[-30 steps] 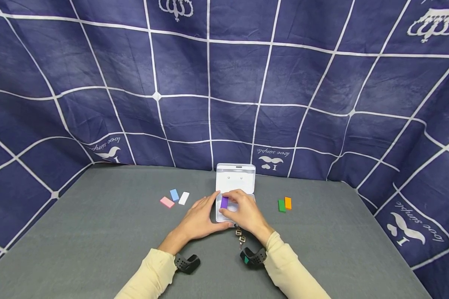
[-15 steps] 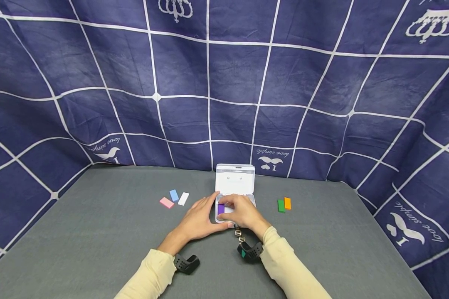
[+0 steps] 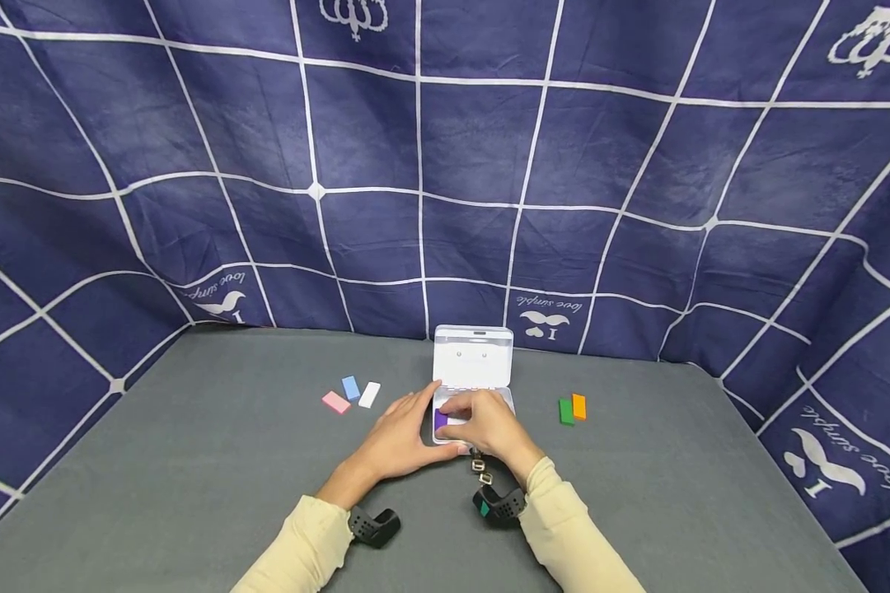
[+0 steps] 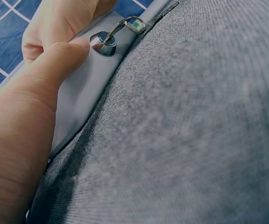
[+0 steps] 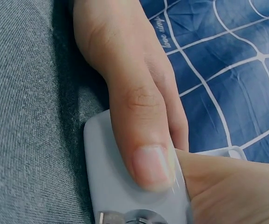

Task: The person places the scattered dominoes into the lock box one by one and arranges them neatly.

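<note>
A small white lockable box stands with its lid (image 3: 473,362) raised. My left hand (image 3: 389,441) holds it at the left, fingers along its side and thumb on its front wall (image 5: 101,154). The thumb lies beside the round metal lock (image 4: 102,43), where a key on a ring (image 4: 135,25) sits, with another key (image 4: 162,16) hanging off. My right hand (image 3: 492,427) reaches into the box and pinches a purple rectangular block (image 3: 440,420) at the near left of the inside. Its fingers partly cover the block and the box floor.
Left of the box, pink (image 3: 335,402), blue (image 3: 351,388) and white blocks (image 3: 368,395) lie on the grey cloth. Green (image 3: 567,412) and orange blocks (image 3: 579,407) lie to the right. A blue checked curtain (image 3: 371,231) hangs close behind the box.
My right hand has moved the purple block from mid-box down to the near left part of the inside. The left hand keeps its hold on the box. The head view has shifted slightly.
</note>
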### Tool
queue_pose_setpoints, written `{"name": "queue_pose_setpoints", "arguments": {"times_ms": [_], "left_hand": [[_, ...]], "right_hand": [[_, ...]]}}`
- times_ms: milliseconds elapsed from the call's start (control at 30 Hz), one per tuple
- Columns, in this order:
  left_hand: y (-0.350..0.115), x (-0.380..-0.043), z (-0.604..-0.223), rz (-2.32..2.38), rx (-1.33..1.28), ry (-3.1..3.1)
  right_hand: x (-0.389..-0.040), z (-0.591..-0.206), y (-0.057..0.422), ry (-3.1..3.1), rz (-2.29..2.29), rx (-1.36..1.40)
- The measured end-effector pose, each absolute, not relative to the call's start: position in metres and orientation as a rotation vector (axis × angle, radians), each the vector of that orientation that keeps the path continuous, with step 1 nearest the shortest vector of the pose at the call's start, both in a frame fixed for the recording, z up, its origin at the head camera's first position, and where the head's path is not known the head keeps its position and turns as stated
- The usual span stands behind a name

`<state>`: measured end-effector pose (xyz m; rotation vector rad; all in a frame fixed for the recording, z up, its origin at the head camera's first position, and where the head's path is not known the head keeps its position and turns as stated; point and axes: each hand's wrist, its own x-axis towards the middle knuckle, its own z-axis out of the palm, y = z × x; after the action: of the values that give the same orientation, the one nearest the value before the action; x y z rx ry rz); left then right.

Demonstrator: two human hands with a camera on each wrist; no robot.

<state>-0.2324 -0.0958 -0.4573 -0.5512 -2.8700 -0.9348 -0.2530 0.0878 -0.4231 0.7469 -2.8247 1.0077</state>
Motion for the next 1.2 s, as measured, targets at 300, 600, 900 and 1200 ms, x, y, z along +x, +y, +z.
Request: {"name": "queue_pose_setpoints", "arguments": {"times_ms": [300, 600, 900, 1200], "left_hand": [[-0.0957, -0.2325, -0.4548, -0.913, -0.548, -2.884], [-0.0949, -0.2317, -0.4533, -0.935, -0.529, -2.894], [-0.0943, -0.2326, -0.4536, -0.949, -0.518, -2.899], [-0.0941, -0.2332, -0.4542, -0.938, -0.529, -2.885]], "right_hand": [[-0.2541, -0.4214, 0.0880, -2.850, 0.996, 0.730], [-0.2550, -0.4204, 0.0920, -2.889, 1.010, 0.773], [-0.2577, -0.4181, 0.0964, -2.923, 0.992, 0.840], [-0.2578, -0.4198, 0.0943, -2.916, 1.033, 0.809]]}}
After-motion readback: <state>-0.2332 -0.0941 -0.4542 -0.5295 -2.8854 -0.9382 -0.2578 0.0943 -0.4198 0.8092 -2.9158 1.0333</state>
